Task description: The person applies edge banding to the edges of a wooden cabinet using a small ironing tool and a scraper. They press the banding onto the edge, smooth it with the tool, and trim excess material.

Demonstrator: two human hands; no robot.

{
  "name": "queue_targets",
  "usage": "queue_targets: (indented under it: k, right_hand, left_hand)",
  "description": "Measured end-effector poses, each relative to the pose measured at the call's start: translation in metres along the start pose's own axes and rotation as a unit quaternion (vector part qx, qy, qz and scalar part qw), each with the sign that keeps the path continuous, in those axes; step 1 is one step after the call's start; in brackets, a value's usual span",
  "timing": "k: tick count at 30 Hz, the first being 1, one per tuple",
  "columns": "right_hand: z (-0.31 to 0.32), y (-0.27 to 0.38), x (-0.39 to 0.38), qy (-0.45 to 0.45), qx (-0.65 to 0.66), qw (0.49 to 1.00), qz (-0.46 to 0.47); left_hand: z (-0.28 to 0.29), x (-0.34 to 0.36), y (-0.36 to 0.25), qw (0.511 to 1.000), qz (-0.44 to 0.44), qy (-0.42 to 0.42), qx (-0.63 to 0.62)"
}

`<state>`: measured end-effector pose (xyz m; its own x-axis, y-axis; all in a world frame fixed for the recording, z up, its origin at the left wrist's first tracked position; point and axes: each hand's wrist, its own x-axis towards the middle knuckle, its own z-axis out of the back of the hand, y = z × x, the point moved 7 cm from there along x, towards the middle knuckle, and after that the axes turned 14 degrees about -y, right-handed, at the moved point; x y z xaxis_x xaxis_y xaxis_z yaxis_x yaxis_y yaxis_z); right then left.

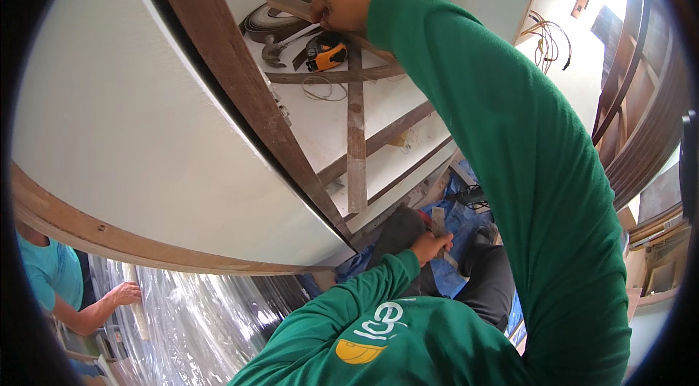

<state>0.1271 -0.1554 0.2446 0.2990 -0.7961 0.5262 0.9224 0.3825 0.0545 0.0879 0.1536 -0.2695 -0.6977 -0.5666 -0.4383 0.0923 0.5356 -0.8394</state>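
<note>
My right hand [342, 4] reaches into the cabinet, fingers closed beside a short wood block [290, 6] and at the end of a claw hammer's [274, 51] pale handle. Which of them it grips, I cannot tell. Just below it sits a black and orange tape measure [326, 51]. Behind the hammer lies a coiled roll of dark edging strip [266, 21]. Low down by my legs, my left hand [429, 246] is closed around a narrow wood strip [438, 220], which shows above and below the fingers.
Dark wooden battens [356, 138] cross the white cabinet interior. A curved white panel [131, 124] with wood edges fills the left. Blue sheeting [459, 222] covers the floor. At lower left, another person's hand [125, 293] touches plastic-wrapped material [196, 320]. Loose wires [545, 40] hang at right.
</note>
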Motion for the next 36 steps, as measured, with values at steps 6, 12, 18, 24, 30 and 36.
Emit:
queue_targets:
  k: [6, 12, 18, 24, 30, 36]
  right_hand:
    - [0.057, 0.003, -0.042, -0.236, 0.019, 0.971, 0.046]
    - [0.098, -0.049, -0.274, -0.305, 0.233, 0.9, -0.206]
    - [-0.045, -0.041, -0.558, 0.042, 0.33, 0.751, -0.571]
    - [-0.14, 0.057, -0.644, 0.007, 0.638, 0.373, -0.674]
    - [-0.147, 0.032, -0.658, -0.078, 0.64, 0.334, -0.688]
    - [-0.141, 0.004, -0.691, -0.147, 0.62, 0.287, -0.715]
  left_hand:
    - [0.005, 0.004, 0.009, 1.0, 0.003, -0.014, 0.009]
    - [-0.001, 0.015, 0.011, 0.998, -0.027, -0.037, 0.042]
    - [-0.019, -0.009, -0.014, 0.947, -0.08, -0.066, 0.303]
    - [-0.085, -0.055, -0.024, 0.823, -0.194, 0.0, 0.533]
    - [-0.115, -0.079, -0.03, 0.797, -0.201, 0.114, 0.558]
    - [-0.04, -0.127, -0.092, 0.697, -0.543, -0.1, 0.458]
